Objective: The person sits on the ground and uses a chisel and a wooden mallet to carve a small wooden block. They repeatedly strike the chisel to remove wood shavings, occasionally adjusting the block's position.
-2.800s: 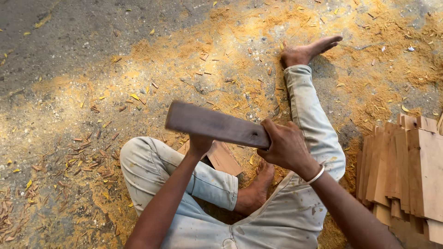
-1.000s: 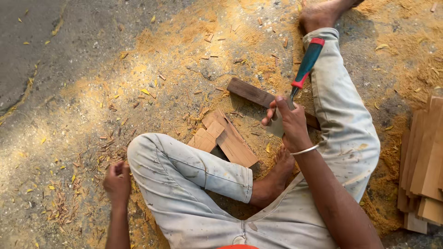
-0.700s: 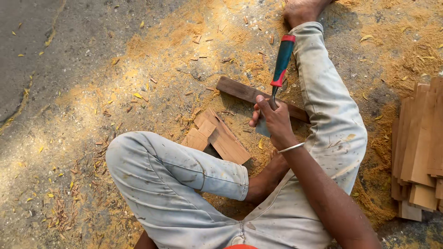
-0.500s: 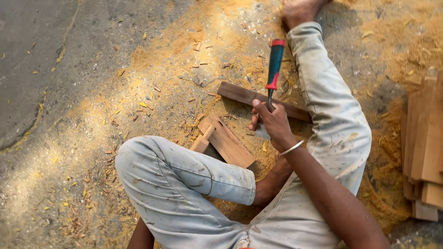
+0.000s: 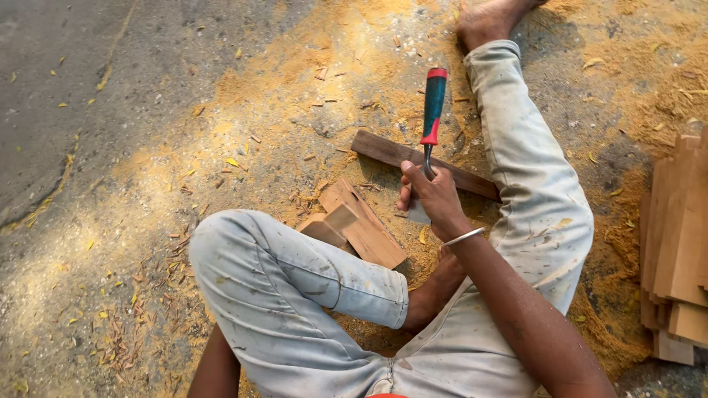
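Chisel (image 5: 431,118) blade pinched between right hand (image 5: 435,203) fingers (image 5: 410,177).

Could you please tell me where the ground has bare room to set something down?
Bare grey pavement opens at upper left, beyond the sawdust. It is crowded around the right hand gripping the red-and-green chisel: long dark wooden strip, light wooden blocks, stacked planks at the right edge.

Glossy plastic chisel handle (image 5: 432,105), matt rough wooden strip (image 5: 391,153), dusty cloth trousers (image 5: 538,191).
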